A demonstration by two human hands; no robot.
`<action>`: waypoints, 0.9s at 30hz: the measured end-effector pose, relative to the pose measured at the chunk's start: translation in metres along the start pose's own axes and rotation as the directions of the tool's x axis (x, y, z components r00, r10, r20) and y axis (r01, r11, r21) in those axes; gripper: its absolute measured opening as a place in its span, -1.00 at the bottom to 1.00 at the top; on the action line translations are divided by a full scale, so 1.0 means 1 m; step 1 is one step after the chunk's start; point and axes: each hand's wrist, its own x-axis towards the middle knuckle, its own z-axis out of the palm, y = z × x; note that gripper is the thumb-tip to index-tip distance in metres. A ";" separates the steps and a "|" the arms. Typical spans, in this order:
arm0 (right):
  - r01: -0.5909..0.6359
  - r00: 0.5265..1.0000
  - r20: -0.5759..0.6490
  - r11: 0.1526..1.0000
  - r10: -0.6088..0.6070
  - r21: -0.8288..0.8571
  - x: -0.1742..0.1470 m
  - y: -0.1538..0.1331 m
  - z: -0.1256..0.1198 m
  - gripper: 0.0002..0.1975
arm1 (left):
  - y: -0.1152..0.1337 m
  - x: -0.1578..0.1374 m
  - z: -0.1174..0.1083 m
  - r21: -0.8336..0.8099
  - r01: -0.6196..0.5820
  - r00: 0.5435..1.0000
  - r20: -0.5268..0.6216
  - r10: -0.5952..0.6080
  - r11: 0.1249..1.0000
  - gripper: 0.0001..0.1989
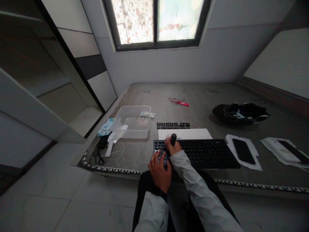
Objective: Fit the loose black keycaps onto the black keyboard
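Observation:
A black keyboard [210, 151] lies along the bed's near edge; at its left end, keycaps look to be off and pale spots show. My left hand [160, 169] rests on that end, fingers spread and touching it. Just above the same end, my right hand [173, 147] is closed around a short black cylindrical tool [173, 139]. The tool's upper end points up; its working end is hidden by my fingers. Behind the keyboard sits a flat white board or box [193, 133]. Beyond that, loose black keycaps [173, 125] are laid out in rows.
Left of the keyboard stands a clear plastic bin [132, 132], beside a blue packet [105, 127] and black cables [97, 157]. To the right lie a phone-like black slab [243, 150] on white wrapping and a dark cap [241, 112]. A red packet [180, 102] lies farther back.

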 end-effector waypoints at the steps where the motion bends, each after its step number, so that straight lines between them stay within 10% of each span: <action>1: 0.000 1.000 -0.023 1.000 0.000 -0.004 0.000 0.001 0.000 -0.50 | -0.001 0.000 0.000 0.004 -0.009 1.000 0.001 0.009 1.000 -0.62; 27: 0.013 0.994 0.100 0.978 -0.034 0.210 -0.011 -0.002 0.003 -0.42 | -0.005 0.039 -0.011 0.041 -0.194 0.964 0.192 0.182 0.980 -0.72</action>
